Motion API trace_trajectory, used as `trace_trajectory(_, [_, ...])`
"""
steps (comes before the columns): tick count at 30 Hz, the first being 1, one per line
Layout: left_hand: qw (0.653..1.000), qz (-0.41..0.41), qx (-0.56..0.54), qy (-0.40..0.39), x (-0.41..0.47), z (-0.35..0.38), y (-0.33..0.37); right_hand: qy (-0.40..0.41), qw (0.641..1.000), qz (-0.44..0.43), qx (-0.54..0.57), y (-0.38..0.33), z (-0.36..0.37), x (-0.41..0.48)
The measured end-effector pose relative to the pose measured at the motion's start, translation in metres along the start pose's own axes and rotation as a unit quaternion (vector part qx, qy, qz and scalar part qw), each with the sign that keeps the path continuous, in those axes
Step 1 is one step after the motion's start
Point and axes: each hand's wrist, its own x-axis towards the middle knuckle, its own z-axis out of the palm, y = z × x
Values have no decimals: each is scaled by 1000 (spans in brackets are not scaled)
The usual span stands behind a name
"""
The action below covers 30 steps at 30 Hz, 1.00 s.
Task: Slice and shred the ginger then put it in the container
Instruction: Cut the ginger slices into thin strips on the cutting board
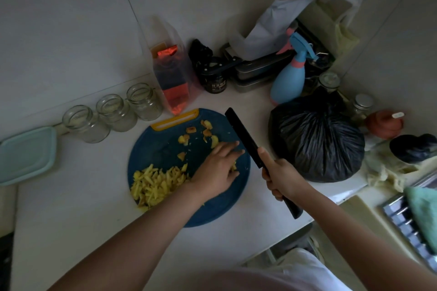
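A round blue cutting board (212,208) with a yellow handle lies on the white counter. A pile of shredded yellow ginger (156,182) sits on its left part. Several ginger peel scraps and slices (203,132) lie at its far side. My left hand (217,168) rests on the board with fingers stretched out over some ginger pieces, which it partly hides. My right hand (281,177) grips the handle of a dark cleaver (243,134), its blade raised edge-on just right of the left hand. A pale green container (26,153) stands at the far left.
Three glass jars (113,111) line the wall behind the board. A red-topped packet (172,78), a black jar (214,78), metal tins and a blue spray bottle (289,80) stand behind. A full black bag (316,142) sits right of the cleaver. The counter edge runs at the lower right.
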Motion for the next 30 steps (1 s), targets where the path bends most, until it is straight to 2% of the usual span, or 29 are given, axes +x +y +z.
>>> trace_trajectory(3, [999, 15, 49, -15, -2, 16, -7, -3, 1000, -13, -4, 1, 0, -1])
trace_trajectory(6, [998, 36, 42, -25, -16, 13, -12, -7, 1000, -25, -15, 3, 2, -3])
trace_trajectory(10, [997, 60, 49, 13, -45, 2, -31, -11, 999, -34, -32, 6, 2, -3])
trace_trajectory(13, [995, 70, 68, 6, -65, -11, -43, -15, 998, -41, -49, 7, 3, -2])
trace_trajectory(15, [996, 61, 64, -2, -76, -23, -43, -19, 996, -50, -65, 6, 6, -2])
trace_trajectory(18, [999, -3, 32, 34, -86, -37, -40, -17, 987, -78, -137, 1, 9, -5])
trace_trajectory(21, [989, -46, 45, 131, -86, -45, -33, 1, 935, -150, -322, -5, 12, -7])
trace_trajectory(24, [981, -42, 81, 172, -80, -52, -18, 30, 829, -208, -518, -14, 19, -11])
trace_trajectory(27, [985, -5, 135, 103, -74, -49, -5, 37, 739, -265, -619, -22, 26, -17])
trace_trajectory(30, [978, 9, 205, 37, -70, -37, -2, 31, 697, -302, -650, -29, 32, -21])
